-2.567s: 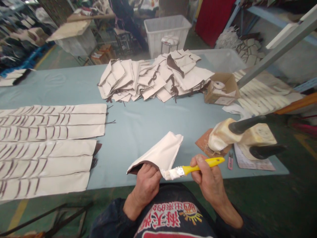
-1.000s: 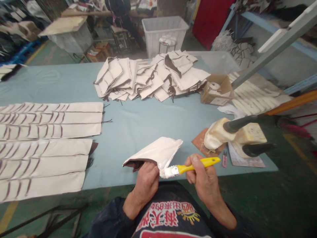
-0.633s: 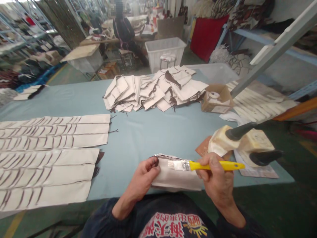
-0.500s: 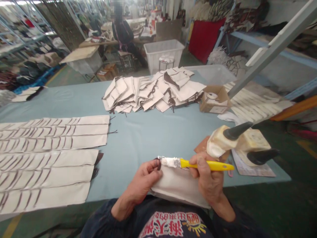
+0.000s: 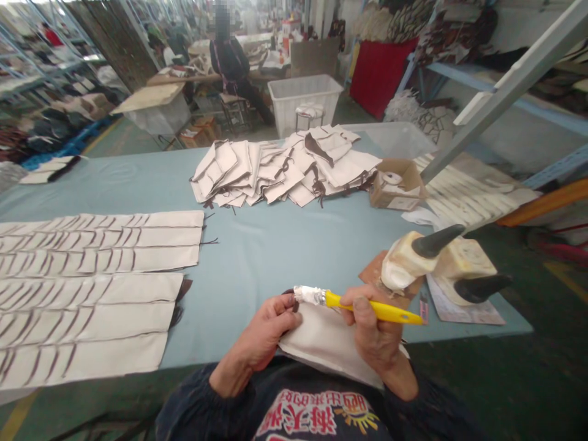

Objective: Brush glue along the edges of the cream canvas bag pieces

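My right hand [image 5: 374, 327] is closed around the yellow handle of a paintbrush [image 5: 377, 308]. White paste coats its bristles, which touch the dark edge of a cream fabric piece [image 5: 328, 337] at its left corner. My left hand [image 5: 271, 324] pinches that same corner between thumb and fingers. The piece lies at the table's front edge, close against my body, and my right hand covers part of it. Right of my hands stand two stained cream containers with black spouts, a nearer one [image 5: 407, 260] and another [image 5: 468, 266].
Rows of overlapping cream pieces [image 5: 156, 294] cover the table's left side. A heap of similar pieces [image 5: 275, 171] lies at the back, beside a cardboard box [image 5: 397, 187]. A grey post [image 5: 496, 101] slants up on the right. A person [image 5: 229, 64] sits beyond the table.
The paintbrush and my right hand have shifted slightly left, the bristles now further over the dark edge. My left hand keeps its pinch on the corner.
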Available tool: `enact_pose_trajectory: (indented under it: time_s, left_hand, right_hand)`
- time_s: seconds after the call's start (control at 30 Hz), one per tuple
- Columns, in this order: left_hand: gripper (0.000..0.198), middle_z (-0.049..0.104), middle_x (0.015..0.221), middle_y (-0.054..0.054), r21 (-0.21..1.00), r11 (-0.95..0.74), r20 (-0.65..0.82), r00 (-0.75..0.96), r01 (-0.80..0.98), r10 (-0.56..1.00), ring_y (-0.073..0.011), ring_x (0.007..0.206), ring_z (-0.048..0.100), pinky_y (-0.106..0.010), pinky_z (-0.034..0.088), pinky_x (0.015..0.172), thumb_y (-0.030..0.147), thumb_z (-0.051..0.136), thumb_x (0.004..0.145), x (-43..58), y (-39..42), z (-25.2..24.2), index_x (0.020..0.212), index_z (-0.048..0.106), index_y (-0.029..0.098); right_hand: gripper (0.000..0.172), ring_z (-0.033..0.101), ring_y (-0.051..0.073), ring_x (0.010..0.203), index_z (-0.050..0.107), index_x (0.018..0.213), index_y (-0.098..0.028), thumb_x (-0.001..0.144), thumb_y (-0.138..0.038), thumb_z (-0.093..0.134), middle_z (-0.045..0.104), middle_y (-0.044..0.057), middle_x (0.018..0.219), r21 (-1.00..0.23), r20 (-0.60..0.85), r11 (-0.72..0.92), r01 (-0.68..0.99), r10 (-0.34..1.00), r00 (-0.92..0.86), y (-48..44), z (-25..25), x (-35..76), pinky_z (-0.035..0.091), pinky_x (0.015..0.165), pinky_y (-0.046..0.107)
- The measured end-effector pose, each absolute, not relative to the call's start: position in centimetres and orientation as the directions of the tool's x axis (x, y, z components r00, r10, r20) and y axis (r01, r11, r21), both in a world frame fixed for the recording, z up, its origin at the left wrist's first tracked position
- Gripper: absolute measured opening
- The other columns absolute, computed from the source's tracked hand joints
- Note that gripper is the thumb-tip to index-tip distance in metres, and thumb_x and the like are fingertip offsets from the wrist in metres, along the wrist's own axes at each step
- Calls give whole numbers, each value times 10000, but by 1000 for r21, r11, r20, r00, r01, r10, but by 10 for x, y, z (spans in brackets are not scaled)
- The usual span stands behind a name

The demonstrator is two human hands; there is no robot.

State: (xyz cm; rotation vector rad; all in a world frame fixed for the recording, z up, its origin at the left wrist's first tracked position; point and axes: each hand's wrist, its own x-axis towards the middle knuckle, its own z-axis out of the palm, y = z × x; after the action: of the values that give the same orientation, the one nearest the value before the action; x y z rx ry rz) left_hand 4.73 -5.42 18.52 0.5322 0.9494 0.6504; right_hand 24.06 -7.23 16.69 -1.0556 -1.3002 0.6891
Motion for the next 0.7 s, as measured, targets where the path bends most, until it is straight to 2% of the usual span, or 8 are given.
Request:
enact_pose_trajectory:
  time_s: [0.13,0.33,0.43,0.53,0.6,0.7]
  left_hand:
    - [259,662,610,24,662,693,-575,399,-285,714,-72,499,557,-159,407,488,251,862,599,44,-54,185,738,667,152]
    - [260,683,633,3,667,703,-575,429,-248,697,-86,519,584,-169,433,512,269,853,613,44,-55,183,772,698,134]
    - [268,672,624,10,680,687,-568,409,-254,714,-83,518,575,-164,420,503,277,861,605,43,-54,181,764,695,140]
    - [255,637,587,29,682,683,-571,393,-262,721,-76,493,544,-162,387,471,265,863,593,43,-52,182,730,681,151]
    - [248,624,580,33,687,681,-569,395,-255,722,-69,479,521,-160,372,461,267,862,596,45,-51,184,723,683,151]
    - [291,669,644,6,695,681,-560,422,-229,713,-73,511,535,-164,398,496,293,870,611,49,-47,184,810,733,132]
  right_hand:
    - [313,457,102,438,655,820,-215,1064,-346,510,529,-55,541,-890,456,439,123,848,271,-75,166,242,373,455,216]
    - [278,507,115,481,659,859,-222,1067,-320,503,555,-51,578,-881,465,439,174,872,152,-79,159,239,416,503,234]
    - [257,529,116,492,651,911,-235,1077,-308,469,586,-54,604,-872,486,453,186,845,224,-73,158,235,431,507,229]
    - [191,591,129,550,656,978,-238,1061,-298,494,641,-39,671,-833,529,430,348,804,272,-69,157,236,472,552,239]
    - [147,653,146,633,665,1027,-227,1045,-277,528,695,-9,760,-786,535,394,477,820,204,-66,152,237,509,616,252]
    - [161,701,168,715,669,1061,-208,1051,-262,517,742,34,868,-748,503,373,549,858,103,-60,141,232,528,668,265]
